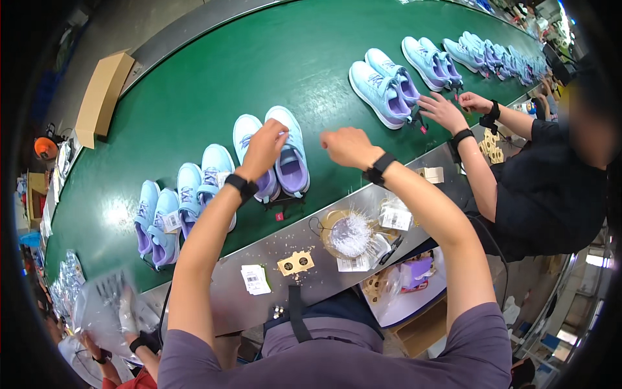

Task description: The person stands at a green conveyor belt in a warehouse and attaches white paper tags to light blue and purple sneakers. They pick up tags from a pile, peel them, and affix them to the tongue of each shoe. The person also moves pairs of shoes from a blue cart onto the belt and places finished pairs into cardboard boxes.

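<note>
1. Two pairs to the left, far pair (pixel 166 243) and next pair (pixel 188 194), show white tags (pixel 171 222); these look done.
2. Near pair (pixel 296 149) on green belt (pixel 324 78), straight ahead of the wearer; red tag (pixel 279 216) at heels, no white one seen. Judged unfinished.
3. Right-hand pairs (pixel 382 84) show no white tags either; probably left to do.
4. Left hand (pixel 264 148): over near pair, fingers curled; contact, grip and full closure can't be told.
5. Right hand (pixel 350 146): above belt, beside the pair, fingers bent inward; nothing visible held, fingertips unclear.
</note>
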The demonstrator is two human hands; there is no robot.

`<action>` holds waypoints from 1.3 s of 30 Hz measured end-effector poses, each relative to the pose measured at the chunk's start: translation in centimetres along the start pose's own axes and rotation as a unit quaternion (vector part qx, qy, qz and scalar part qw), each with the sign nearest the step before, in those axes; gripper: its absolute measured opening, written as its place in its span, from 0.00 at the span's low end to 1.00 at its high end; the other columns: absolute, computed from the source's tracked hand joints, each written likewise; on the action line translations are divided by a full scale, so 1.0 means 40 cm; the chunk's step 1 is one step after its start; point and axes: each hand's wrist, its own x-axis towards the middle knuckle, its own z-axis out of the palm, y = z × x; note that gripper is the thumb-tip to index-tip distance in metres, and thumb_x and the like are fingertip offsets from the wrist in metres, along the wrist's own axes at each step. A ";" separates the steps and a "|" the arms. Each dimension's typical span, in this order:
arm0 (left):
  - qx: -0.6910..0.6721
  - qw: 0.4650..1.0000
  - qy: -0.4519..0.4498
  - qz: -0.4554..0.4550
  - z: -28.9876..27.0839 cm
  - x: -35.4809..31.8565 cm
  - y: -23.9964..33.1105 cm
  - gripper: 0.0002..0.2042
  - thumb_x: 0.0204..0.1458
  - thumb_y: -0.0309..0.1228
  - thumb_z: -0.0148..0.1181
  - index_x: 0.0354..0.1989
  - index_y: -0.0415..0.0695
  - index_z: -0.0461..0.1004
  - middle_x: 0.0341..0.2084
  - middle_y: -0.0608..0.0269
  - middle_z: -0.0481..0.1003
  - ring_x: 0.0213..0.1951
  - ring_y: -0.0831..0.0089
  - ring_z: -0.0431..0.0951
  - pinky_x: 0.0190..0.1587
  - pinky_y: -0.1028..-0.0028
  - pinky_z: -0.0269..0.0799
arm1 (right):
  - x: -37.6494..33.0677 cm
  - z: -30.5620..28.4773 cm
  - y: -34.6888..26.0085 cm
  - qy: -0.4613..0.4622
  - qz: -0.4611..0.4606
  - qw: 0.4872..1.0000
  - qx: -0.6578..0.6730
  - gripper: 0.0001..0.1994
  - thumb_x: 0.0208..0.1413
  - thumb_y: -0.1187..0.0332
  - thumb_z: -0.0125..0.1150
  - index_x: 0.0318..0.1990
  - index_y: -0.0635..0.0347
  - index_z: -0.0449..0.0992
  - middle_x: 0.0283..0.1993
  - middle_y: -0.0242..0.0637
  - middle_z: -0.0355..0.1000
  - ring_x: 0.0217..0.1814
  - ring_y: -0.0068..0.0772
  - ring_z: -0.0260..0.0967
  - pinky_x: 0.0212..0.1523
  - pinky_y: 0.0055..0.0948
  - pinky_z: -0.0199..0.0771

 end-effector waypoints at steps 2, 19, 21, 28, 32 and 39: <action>-0.066 0.987 -0.106 -0.105 0.011 0.053 -0.059 0.08 0.41 0.29 0.63 0.27 0.37 0.76 0.25 0.57 0.76 0.20 0.66 0.75 0.24 0.71 0.71 | 0.055 0.033 -0.008 0.012 0.000 0.999 0.038 0.09 0.48 0.70 0.48 0.33 0.54 0.75 0.29 0.46 0.74 0.34 0.51 0.72 0.33 0.47 0.69; -0.105 0.942 -0.188 -0.258 -0.069 0.041 -0.040 0.06 0.41 0.28 0.60 0.26 0.39 0.78 0.17 0.57 0.75 0.21 0.69 0.73 0.26 0.73 0.67 | 0.193 0.108 -0.101 0.140 -0.042 0.980 0.134 0.06 0.49 0.65 0.53 0.31 0.54 0.75 0.31 0.42 0.73 0.32 0.48 0.72 0.30 0.45 0.70; -0.059 0.955 -0.179 -0.231 -0.086 0.048 -0.017 0.04 0.40 0.27 0.59 0.23 0.39 0.76 0.20 0.51 0.75 0.25 0.58 0.77 0.30 0.65 0.70 | 0.205 0.116 -0.121 0.189 -0.070 0.973 0.114 0.06 0.50 0.67 0.52 0.33 0.57 0.72 0.33 0.43 0.72 0.32 0.50 0.71 0.30 0.46 0.69; -0.486 0.762 -0.021 -0.428 -0.120 -0.003 -0.015 0.10 0.50 0.26 0.53 0.39 0.32 0.73 0.29 0.56 0.75 0.30 0.71 0.76 0.35 0.74 0.72 | 0.242 0.085 -0.109 0.113 -0.020 0.835 0.538 0.10 0.54 0.72 0.52 0.42 0.67 0.69 0.39 0.44 0.71 0.36 0.37 0.73 0.37 0.31 0.74; -0.604 0.681 0.038 -0.412 -0.138 -0.035 0.013 0.13 0.54 0.25 0.54 0.45 0.29 0.70 0.38 0.54 0.75 0.37 0.72 0.77 0.43 0.77 0.74 | 0.210 0.037 -0.110 -0.041 0.032 0.672 0.739 0.13 0.56 0.74 0.53 0.47 0.72 0.69 0.42 0.43 0.72 0.42 0.27 0.72 0.44 0.21 0.75; -0.558 0.710 0.050 -0.426 -0.133 -0.037 0.035 0.11 0.54 0.24 0.54 0.44 0.35 0.69 0.33 0.58 0.75 0.34 0.74 0.77 0.39 0.78 0.74 | 0.211 0.046 -0.126 -0.018 0.045 0.726 0.686 0.12 0.53 0.75 0.57 0.45 0.69 0.70 0.42 0.42 0.74 0.42 0.27 0.72 0.43 0.22 0.75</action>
